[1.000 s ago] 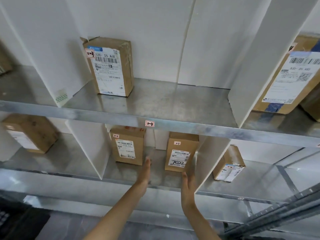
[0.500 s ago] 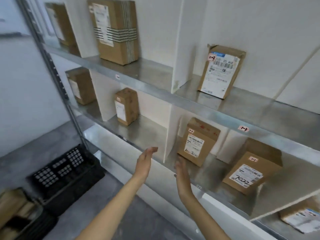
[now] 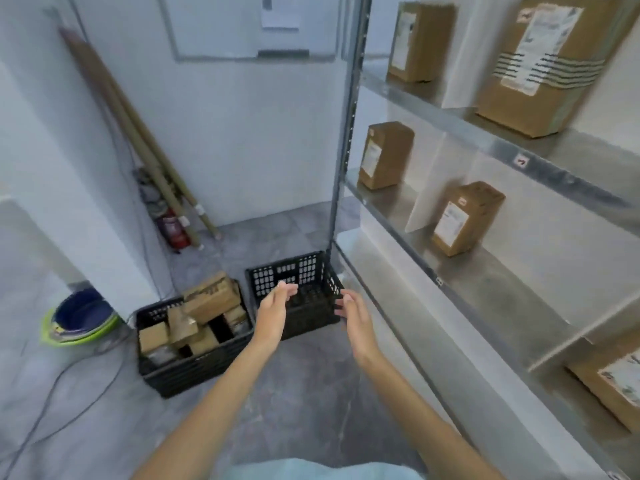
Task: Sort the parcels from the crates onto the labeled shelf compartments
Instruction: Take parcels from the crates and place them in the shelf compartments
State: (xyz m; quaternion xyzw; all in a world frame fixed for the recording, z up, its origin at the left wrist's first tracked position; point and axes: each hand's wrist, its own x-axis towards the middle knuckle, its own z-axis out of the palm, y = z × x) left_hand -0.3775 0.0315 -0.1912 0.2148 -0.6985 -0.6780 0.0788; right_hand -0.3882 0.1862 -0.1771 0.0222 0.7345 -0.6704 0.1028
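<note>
Head view: left hand (image 3: pixel 273 313) and right hand (image 3: pixel 358 318) apart, empty; parcels (image 3: pixel 194 317) left, seemingly lower.

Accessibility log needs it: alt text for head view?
Left hand and right hand hover open, empty, before two black floor crates: one crate holds brown parcels, the other crate looks empty. A metal shelf holding boxes stands at right.
</note>
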